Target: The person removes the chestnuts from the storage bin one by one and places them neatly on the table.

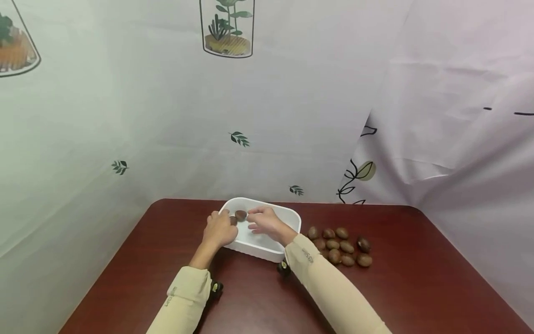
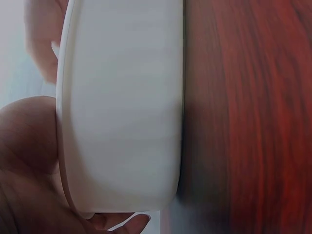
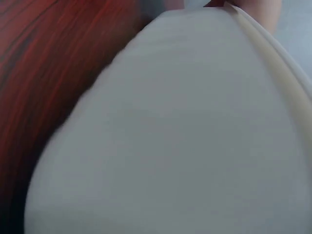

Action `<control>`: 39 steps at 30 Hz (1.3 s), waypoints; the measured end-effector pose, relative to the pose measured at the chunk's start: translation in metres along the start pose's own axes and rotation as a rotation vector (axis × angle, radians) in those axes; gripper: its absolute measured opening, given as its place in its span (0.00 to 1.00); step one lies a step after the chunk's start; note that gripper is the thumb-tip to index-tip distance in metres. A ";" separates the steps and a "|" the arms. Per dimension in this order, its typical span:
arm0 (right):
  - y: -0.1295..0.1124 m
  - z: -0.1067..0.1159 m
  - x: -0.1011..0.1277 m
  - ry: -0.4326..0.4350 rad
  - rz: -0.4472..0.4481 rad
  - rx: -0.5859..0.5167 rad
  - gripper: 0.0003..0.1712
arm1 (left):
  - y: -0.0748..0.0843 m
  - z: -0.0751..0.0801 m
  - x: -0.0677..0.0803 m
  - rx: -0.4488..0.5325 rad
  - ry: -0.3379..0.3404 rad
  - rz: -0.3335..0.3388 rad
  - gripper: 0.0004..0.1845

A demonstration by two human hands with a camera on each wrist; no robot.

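A white plastic basin (image 1: 258, 246) stands near the table's far edge. My left hand (image 1: 219, 228) grips its left end; in the left wrist view the fingers (image 2: 134, 225) curl below the rim on the outer side. Inside at the left lie two brown, egg-shaped things (image 1: 240, 215), nuts or small fruits, one partly behind the left hand. Over the basin's middle hovers my right hand (image 1: 269, 222), fingers apart and bent slightly, nothing visible between them. Its fingertips are just right of the brown pieces. The basin's outer wall (image 3: 165, 122) fills most of the right wrist view.
Several more brown oval pieces (image 1: 333, 245) lie in a loose group on the table, right of the basin and close to my right sleeve (image 1: 329, 283). The dark red wooden table (image 1: 417, 278) meets a pale printed cloth (image 1: 292, 116) at its far edge.
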State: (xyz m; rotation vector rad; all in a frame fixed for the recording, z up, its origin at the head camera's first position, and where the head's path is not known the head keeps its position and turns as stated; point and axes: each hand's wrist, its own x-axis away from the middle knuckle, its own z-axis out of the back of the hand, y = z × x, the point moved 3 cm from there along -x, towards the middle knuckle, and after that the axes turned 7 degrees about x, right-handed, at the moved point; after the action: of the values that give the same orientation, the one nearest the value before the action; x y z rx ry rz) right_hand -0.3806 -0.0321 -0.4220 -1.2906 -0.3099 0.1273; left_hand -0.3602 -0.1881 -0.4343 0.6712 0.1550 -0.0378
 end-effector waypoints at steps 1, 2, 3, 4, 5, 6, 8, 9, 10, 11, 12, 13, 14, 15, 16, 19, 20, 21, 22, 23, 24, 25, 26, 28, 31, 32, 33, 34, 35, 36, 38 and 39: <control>0.001 -0.003 -0.003 0.007 -0.012 -0.018 0.27 | 0.001 0.000 0.000 0.001 -0.002 0.001 0.33; 0.001 -0.005 -0.006 0.019 -0.029 -0.031 0.28 | 0.002 0.000 0.000 0.002 -0.003 0.003 0.33; 0.001 -0.008 -0.009 0.031 -0.044 -0.039 0.29 | 0.002 0.000 0.000 0.005 -0.003 0.005 0.33; 0.000 -0.010 -0.012 0.044 -0.058 -0.046 0.31 | 0.003 0.000 -0.001 0.007 -0.005 0.007 0.33; -0.001 -0.013 -0.014 0.055 -0.068 -0.049 0.33 | 0.003 0.000 -0.001 0.010 -0.006 0.009 0.33; -0.002 -0.015 -0.017 0.065 -0.078 -0.050 0.35 | 0.003 0.000 -0.001 0.011 -0.007 0.012 0.33; -0.003 -0.021 -0.021 0.064 -0.100 -0.057 0.39 | 0.003 0.001 -0.001 0.015 -0.012 0.018 0.33; -0.003 -0.023 -0.023 0.061 -0.106 -0.064 0.40 | 0.003 0.001 -0.001 0.014 -0.016 0.020 0.33; -0.004 -0.026 -0.025 0.058 -0.111 -0.073 0.41 | 0.003 0.001 -0.001 0.012 -0.018 0.021 0.32; -0.004 -0.028 -0.027 0.056 -0.116 -0.079 0.42 | 0.004 0.001 -0.001 0.010 -0.018 0.021 0.32; -0.004 -0.029 -0.028 0.056 -0.121 -0.085 0.42 | 0.004 0.001 -0.001 0.006 -0.018 0.019 0.32; -0.004 -0.031 -0.030 0.056 -0.124 -0.087 0.42 | 0.004 0.001 0.000 0.003 -0.016 0.016 0.31; -0.004 -0.032 -0.032 0.057 -0.124 -0.098 0.42 | 0.004 0.001 0.000 0.001 -0.014 0.014 0.31; -0.003 -0.034 -0.034 0.053 -0.124 -0.114 0.42 | 0.005 0.001 0.000 -0.002 -0.010 0.013 0.31; -0.003 -0.036 -0.036 0.044 -0.121 -0.127 0.41 | 0.005 0.001 -0.001 -0.004 -0.005 0.011 0.31; -0.001 -0.041 -0.040 -0.005 -0.106 -0.159 0.38 | 0.006 0.001 0.000 -0.012 0.007 0.009 0.31; 0.000 -0.044 -0.041 -0.025 -0.101 -0.165 0.36 | 0.006 0.001 0.000 -0.014 0.009 0.011 0.31; 0.000 -0.045 -0.042 -0.044 -0.099 -0.163 0.33 | 0.006 0.001 0.000 -0.018 0.013 0.011 0.30; 0.001 -0.047 -0.042 -0.062 -0.093 -0.157 0.30 | 0.006 0.000 0.000 -0.019 0.017 0.010 0.29; 0.002 -0.049 -0.043 -0.077 -0.084 -0.151 0.26 | 0.005 0.000 0.000 -0.022 0.020 0.011 0.28; 0.002 -0.050 -0.043 -0.089 -0.078 -0.145 0.23 | 0.005 -0.001 0.000 -0.025 0.023 0.013 0.26; 0.002 -0.050 -0.042 -0.098 -0.076 -0.144 0.20 | 0.005 -0.001 -0.001 -0.028 0.026 0.012 0.25; 0.003 -0.050 -0.042 -0.109 -0.075 -0.150 0.19 | 0.005 -0.002 -0.001 -0.030 0.025 0.013 0.23; 0.003 -0.050 -0.041 -0.123 -0.074 -0.163 0.17 | 0.004 -0.003 -0.001 -0.029 0.025 0.017 0.23; 0.004 -0.050 -0.041 -0.137 -0.089 -0.188 0.16 | 0.005 -0.002 -0.001 -0.021 0.019 0.022 0.25; 0.004 -0.050 -0.041 -0.145 -0.092 -0.193 0.15 | 0.005 -0.002 -0.001 -0.019 0.015 0.026 0.26; 0.004 -0.050 -0.041 -0.152 -0.093 -0.200 0.13 | 0.005 -0.002 0.000 -0.015 0.013 0.028 0.27; 0.005 -0.050 -0.042 -0.163 -0.095 -0.206 0.11 | 0.006 -0.001 0.000 -0.014 0.008 0.031 0.28; 0.005 -0.050 -0.042 -0.174 -0.095 -0.209 0.10 | 0.006 0.000 0.000 -0.012 0.004 0.034 0.29; 0.006 -0.051 -0.043 -0.188 -0.093 -0.212 0.09 | 0.006 0.001 0.000 -0.011 0.000 0.035 0.30; 0.006 -0.052 -0.043 -0.223 -0.084 -0.207 0.09 | 0.006 0.002 0.001 -0.004 -0.007 0.041 0.32; 0.006 -0.053 -0.043 -0.242 -0.081 -0.204 0.10 | 0.006 0.002 0.001 0.001 -0.011 0.045 0.32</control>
State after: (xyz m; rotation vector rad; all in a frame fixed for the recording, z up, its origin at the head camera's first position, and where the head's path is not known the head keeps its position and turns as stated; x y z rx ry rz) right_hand -0.4056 -0.0904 -0.4475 -1.4652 -0.5940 0.1865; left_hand -0.3580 -0.1844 -0.4290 0.6747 0.1293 0.0015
